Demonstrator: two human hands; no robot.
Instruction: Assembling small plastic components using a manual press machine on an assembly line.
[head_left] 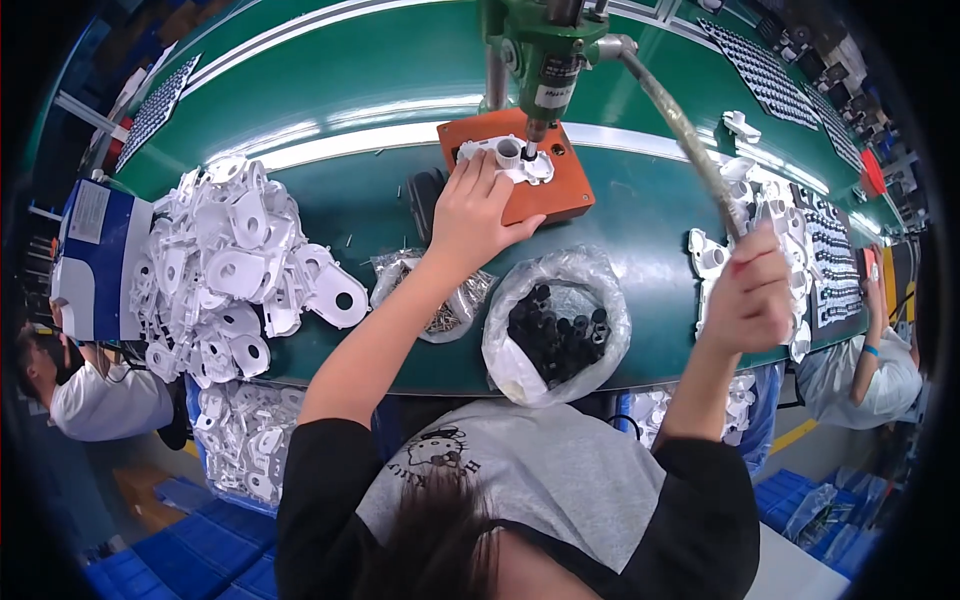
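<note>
A white plastic housing part point(540, 168) with a round collar lies on an orange fixture block point(560, 198) beneath a green lever press point(552, 75). The press tip comes down to the part, beside the collar. My left hand point(476, 205) lies over the part's left end, fingers stretched flat and thumb spread out on the block's near edge. At the right, my right hand point(752, 292) is closed around the lower end of the press's long metal lever point(690, 140).
White plastic parts point(240, 260) are heaped at left, more parts point(712, 258) at right. Near me stand a bag of black pieces point(560, 335) and a bag of small screws point(445, 315). Trays of dark pieces point(835, 260) lie far right. Co-workers point(865, 375) sit on both sides.
</note>
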